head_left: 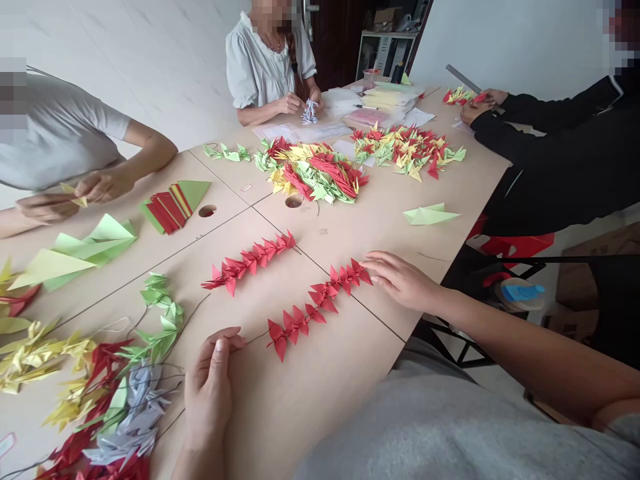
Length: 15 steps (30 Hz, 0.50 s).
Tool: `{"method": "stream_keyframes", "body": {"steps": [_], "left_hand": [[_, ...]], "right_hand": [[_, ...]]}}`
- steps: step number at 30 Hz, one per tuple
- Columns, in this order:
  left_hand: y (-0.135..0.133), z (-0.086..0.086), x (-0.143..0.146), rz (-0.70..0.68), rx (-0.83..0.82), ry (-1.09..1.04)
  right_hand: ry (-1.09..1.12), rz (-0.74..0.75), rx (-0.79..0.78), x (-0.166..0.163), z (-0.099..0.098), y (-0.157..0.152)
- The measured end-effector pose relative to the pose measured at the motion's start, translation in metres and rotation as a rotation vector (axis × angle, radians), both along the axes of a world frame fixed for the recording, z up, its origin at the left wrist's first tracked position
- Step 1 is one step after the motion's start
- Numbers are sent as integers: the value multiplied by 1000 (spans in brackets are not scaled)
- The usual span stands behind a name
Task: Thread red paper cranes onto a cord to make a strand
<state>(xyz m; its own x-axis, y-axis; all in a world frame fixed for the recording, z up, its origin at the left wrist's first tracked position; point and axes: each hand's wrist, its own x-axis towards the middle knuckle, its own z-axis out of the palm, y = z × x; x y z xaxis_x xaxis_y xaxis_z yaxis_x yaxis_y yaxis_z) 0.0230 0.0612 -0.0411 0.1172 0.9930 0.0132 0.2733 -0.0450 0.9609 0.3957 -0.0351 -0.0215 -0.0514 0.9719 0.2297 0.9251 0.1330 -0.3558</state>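
A strand of folded red paper cranes (313, 307) lies slantwise on the table between my hands, with a dark string (257, 337) leaving its near left end. My left hand (210, 383) is closed, thumb against fingers, on that string. At the strand's far right end, my right hand (397, 277) rests with its fingers stretched out, the fingertips at the last red crane. A second strand of red cranes (250, 260) lies a little farther off, roughly parallel. Its string runs down to the left, behind my left hand.
Strands of green cranes (163, 317), grey cranes (133, 407) and yellow cranes (75, 373) lie at left with loose strings. A heap of mixed cranes (320, 173) sits mid-table, near a cable hole (207, 211). Several co-workers surround the table; one holds a ruler (463, 79).
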Motion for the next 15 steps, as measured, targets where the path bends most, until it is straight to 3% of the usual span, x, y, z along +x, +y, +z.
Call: {"method": "stream_keyframes", "body": {"steps": [5,15], "left_hand": [[-1,1,1,-7,13,16],[-1,-1,0,-9,-7,2]], "right_hand": [[13,99,48,-5,7,1],[24,133,78,-10,11,5]]}}
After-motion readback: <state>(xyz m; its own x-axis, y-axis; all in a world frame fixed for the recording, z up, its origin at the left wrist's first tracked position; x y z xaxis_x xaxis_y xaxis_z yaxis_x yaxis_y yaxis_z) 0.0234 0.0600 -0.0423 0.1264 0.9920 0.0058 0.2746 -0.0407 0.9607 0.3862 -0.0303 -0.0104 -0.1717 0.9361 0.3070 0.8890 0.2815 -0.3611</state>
